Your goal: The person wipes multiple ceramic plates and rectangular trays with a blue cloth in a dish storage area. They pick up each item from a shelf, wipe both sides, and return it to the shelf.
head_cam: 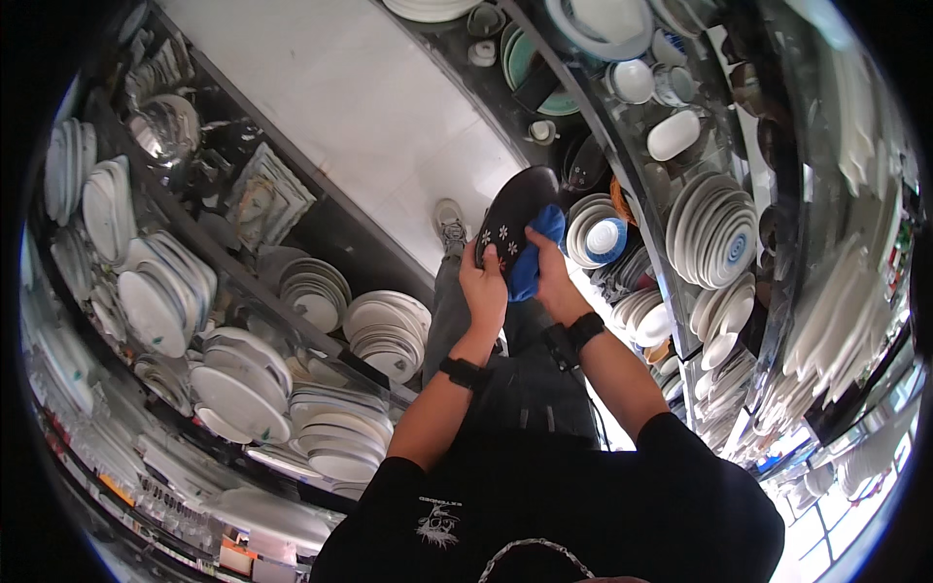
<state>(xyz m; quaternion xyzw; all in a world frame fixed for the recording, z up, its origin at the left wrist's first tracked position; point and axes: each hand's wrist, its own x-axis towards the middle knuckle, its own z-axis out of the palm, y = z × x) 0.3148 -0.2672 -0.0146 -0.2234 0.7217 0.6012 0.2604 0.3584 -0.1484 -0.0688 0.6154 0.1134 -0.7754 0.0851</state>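
Note:
A dark oval plate (519, 195) with small white flowers and a red one is held up in front of me, above the aisle floor. My left hand (485, 280) grips its near left edge, thumb on the face. Against the right side of the plate, my right hand (550, 266) presses a blue cloth (536, 255), thumb on top. The cloth covers part of the plate's right side. A similar dark plate with flowers (585, 162) sits on the lower shelf to the right.
Shelves on both sides carry many dishes. Stacked white plates (386, 328) stand low on the left, near my leg. On the right are bowls with a blue-rimmed one (606, 240), a large plate stack (711, 229) and a green plate (561, 100). Pale floor tiles (350, 109) run between.

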